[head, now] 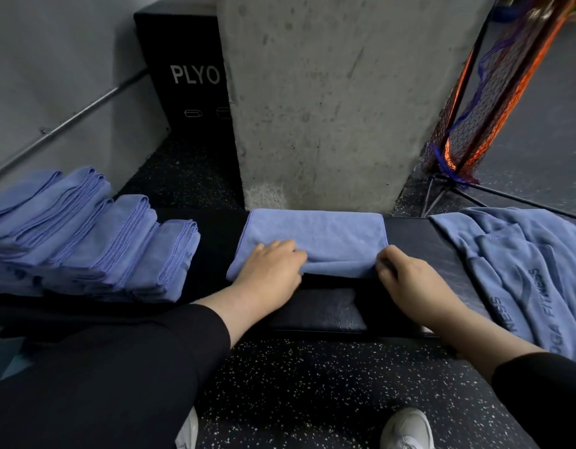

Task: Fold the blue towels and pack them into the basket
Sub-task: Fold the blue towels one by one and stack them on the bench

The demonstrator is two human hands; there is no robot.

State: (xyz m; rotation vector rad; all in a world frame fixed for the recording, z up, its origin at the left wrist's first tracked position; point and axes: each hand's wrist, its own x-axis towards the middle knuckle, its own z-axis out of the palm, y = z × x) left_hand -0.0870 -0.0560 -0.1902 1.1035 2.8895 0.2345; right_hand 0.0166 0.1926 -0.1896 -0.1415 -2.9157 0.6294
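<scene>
A black padded bench [325,311] runs across the middle of the view; behind it rises a grey concrete pillar [316,102], pitted and stained; left of the pillar stands a black box [186,76] lettered "PLYO" in white; a metal pipe [69,119] slants along the grey wall at left; orange and blue netting [484,105] hangs on a dark frame at upper right; the dark floor [312,393] is flecked white; a white shoe [408,429] rests on it near the bottom edge.
</scene>
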